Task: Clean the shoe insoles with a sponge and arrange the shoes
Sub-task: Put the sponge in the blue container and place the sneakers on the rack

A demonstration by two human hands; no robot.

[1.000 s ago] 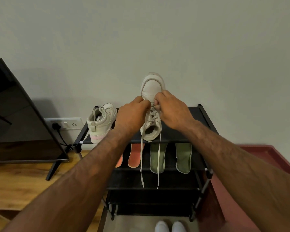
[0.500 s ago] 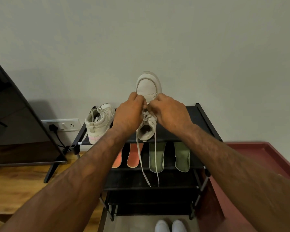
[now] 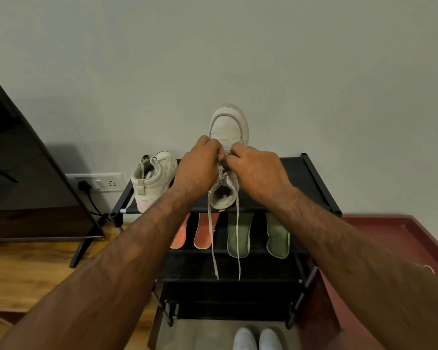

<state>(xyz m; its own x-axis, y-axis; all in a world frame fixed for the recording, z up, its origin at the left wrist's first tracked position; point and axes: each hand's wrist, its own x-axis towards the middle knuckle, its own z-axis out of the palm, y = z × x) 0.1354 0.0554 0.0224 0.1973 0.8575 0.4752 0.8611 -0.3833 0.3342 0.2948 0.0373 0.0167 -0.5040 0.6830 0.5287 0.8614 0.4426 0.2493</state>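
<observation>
**A:** Where is the shoe now?

**B:** The shoe (image 3: 229,127) is at the middle of the top shelf of the rack (image 3: 306,178). Its heel is near the front edge and its toe is lifted toward the wall. The left hand (image 3: 200,165) and the right hand (image 3: 258,170) both pinch the laces (image 3: 211,238) with curled fingers, just below the toe cap.

**A:** Is there room to move?

**B:** The right half of the top shelf is open black surface up to its right edge. At the left edge stands the second shoe (image 3: 152,183), just beside the left wrist.

**A:** What about materials and shapes?

**B:** Both shoes are cream and smooth, with thick soles. Two flat lace ends hang over the front edge, past the second shelf. On that shelf lie orange insoles (image 3: 204,233) at the left and green insoles (image 3: 238,236) at the right, all with pale rims. Their far ends are hidden under the top shelf. The rack frame is made of thin black tubes.

**A:** What has changed?

**B:** The hands are closer together than one second ago, and the fingertips almost touch. The shoe is in nearly the same place.
</observation>
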